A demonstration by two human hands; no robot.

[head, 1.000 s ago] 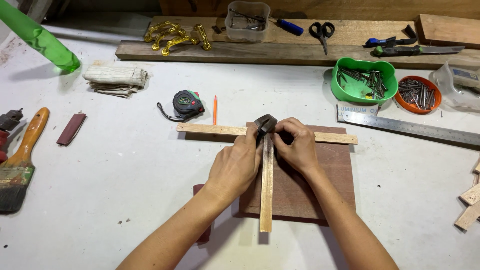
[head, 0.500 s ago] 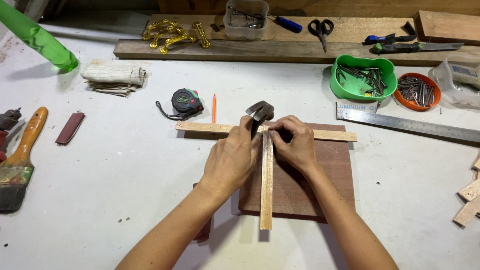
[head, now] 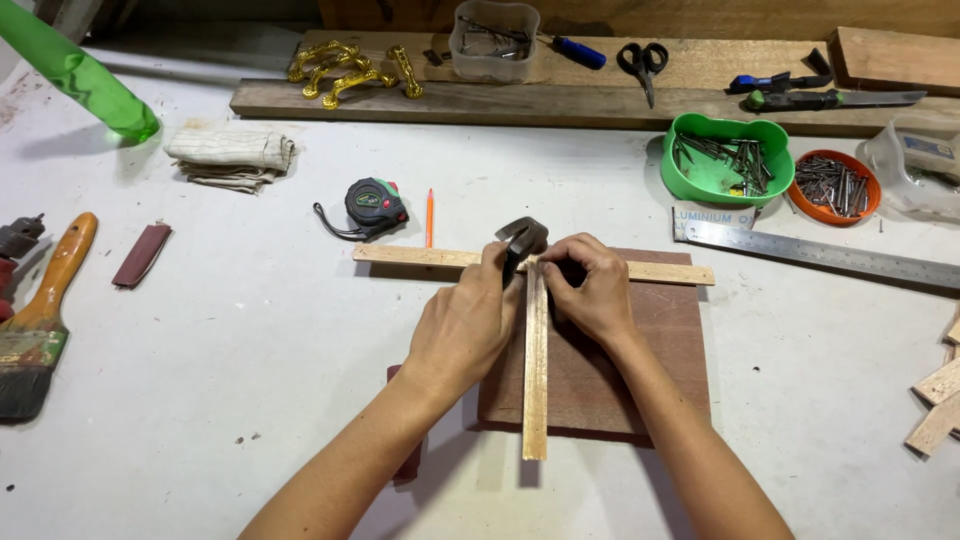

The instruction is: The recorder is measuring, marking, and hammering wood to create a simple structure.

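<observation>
My left hand (head: 465, 322) grips a hammer close to its dark metal head (head: 522, 238). The head sits just above the joint of two thin wooden strips. The dark red handle (head: 405, 462) runs back under my forearm. One strip (head: 420, 256) lies crosswise and the other (head: 535, 385) runs toward me, so together they form a T on a brown board (head: 620, 385). My right hand (head: 595, 292) has its fingers bunched at the joint, pinching the top of the near strip beside the hammer head. Anything between the fingertips is hidden.
A tape measure (head: 372, 204) and an orange pencil (head: 429, 216) lie behind the strips. At the right are a steel ruler (head: 830, 255), a green tub (head: 727, 158) and an orange dish (head: 835, 185) of nails. A paintbrush (head: 45, 315) lies left, with scissors (head: 643, 62) and planks at the back.
The hammer head rose a little above the joint, then came back down close to it. Both hands stay at the crossing of the strips.
</observation>
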